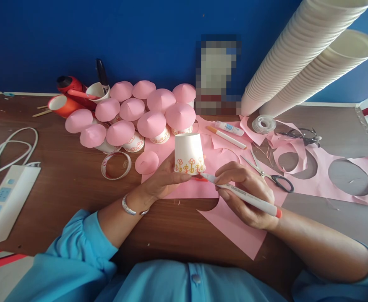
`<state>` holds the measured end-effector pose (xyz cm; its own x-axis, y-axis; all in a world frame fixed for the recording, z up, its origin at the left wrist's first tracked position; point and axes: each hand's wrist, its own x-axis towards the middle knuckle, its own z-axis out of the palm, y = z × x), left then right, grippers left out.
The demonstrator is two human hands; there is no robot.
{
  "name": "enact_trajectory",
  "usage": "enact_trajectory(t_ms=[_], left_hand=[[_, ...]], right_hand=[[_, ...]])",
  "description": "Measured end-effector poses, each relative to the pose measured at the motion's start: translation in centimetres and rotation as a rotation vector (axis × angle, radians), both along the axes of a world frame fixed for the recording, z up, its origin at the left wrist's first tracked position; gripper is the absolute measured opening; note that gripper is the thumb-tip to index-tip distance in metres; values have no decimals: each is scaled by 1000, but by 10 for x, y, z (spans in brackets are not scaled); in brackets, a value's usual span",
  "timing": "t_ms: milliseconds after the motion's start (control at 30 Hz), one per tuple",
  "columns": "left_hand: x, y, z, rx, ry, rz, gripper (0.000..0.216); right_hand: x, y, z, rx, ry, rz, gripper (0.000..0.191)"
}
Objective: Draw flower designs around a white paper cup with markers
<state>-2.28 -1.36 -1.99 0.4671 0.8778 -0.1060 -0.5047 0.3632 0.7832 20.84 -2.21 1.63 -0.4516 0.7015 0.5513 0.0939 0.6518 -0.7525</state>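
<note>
My left hand grips an upside-down white paper cup from below, near its rim, where small orange flowers are drawn. My right hand is closed round a white marker with an orange end cap. The marker's tip touches the cup's lower right edge. Both hands hover over pink paper on the brown table.
Several pink-capped cup mushrooms stand behind. Scissors, a glue tube, a second pen, a tape roll and cut pink sheets lie to the right. Two stacks of white cups lean at top right. A power strip sits at the left.
</note>
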Motion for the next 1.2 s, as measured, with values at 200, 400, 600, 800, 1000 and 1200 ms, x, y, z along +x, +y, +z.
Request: enact_trajectory(t_ms=[200,400,600,800,1000,1200], left_hand=[[1,0,0,3,12,2,46],[0,-1,-1,-2,31,2,45],[-1,0,-2,26,52,5,43],[-2,1,-4,21,56,0,45],[-1,-1,-2,5,55,9,48],[0,-1,-2,-5,23,-16,44]], right_hand=[[1,-1,-1,-11,-14,2,19],[0,0,0,-23,-39,-4,17],[0,0,-1,-21,-40,11,17],[-2,0,-3,-24,-5,16,17],[1,1,-1,-23,45,24,16],[2,-1,-9,-48,94,-89,19]])
